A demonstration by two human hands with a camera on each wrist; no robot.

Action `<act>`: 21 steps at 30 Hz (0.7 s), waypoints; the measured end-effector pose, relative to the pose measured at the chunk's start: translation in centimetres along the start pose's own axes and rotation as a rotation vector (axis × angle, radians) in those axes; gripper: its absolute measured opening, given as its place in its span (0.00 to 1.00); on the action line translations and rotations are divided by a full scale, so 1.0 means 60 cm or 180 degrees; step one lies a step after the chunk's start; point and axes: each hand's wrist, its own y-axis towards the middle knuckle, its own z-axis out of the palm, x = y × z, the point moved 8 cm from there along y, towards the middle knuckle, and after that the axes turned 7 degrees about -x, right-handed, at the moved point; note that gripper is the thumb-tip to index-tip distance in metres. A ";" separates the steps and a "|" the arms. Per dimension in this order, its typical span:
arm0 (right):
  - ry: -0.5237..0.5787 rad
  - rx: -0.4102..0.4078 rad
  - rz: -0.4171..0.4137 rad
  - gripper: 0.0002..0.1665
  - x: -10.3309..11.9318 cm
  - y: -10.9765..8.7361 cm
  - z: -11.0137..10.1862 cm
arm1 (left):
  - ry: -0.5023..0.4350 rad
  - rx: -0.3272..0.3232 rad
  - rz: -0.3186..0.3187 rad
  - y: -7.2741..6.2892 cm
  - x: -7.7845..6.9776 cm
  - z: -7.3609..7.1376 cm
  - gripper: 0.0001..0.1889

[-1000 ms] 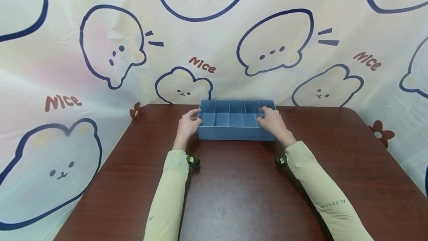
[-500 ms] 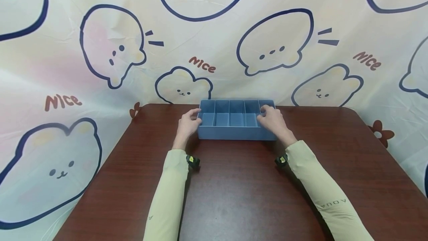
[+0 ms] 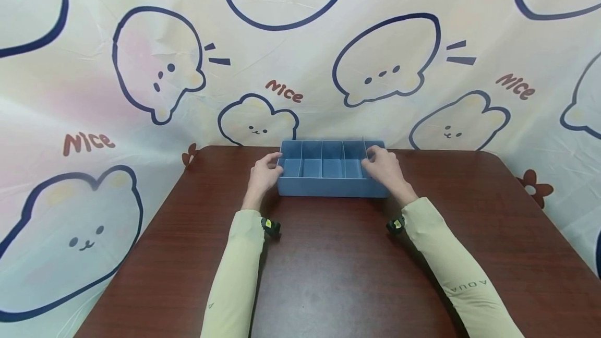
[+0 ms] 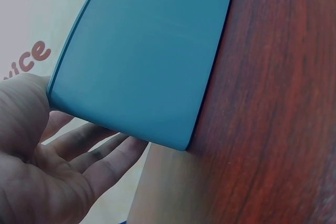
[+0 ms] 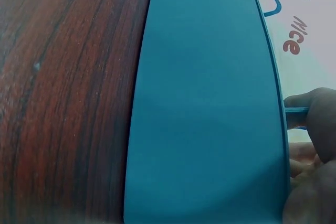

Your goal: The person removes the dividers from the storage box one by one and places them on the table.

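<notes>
A dark reddish-brown wooden worktop (image 3: 338,275) with rounded far corners stands against a cream backdrop cloth (image 3: 291,56) printed with navy-outlined cartoon bears, red "Nice" lettering (image 3: 284,90) and small dark-red flowers (image 3: 533,186) near the worktop's far corners.

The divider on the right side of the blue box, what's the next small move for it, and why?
Probably lift it straight up and out. The right hand pinches the rightmost divider, whose top edge already stands above the rim of the blue box, while the left hand holds the box's left end on the table.
</notes>
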 end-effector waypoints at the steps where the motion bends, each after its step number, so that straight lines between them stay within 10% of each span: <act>1: -0.0001 -0.0003 0.0003 0.29 0.000 0.000 0.000 | -0.0001 0.0003 -0.0001 0.000 0.000 0.000 0.24; 21: 0.0047 0.0032 0.0004 0.30 0.006 -0.001 -0.010 | -0.0029 0.0008 0.0027 -0.002 -0.001 -0.001 0.24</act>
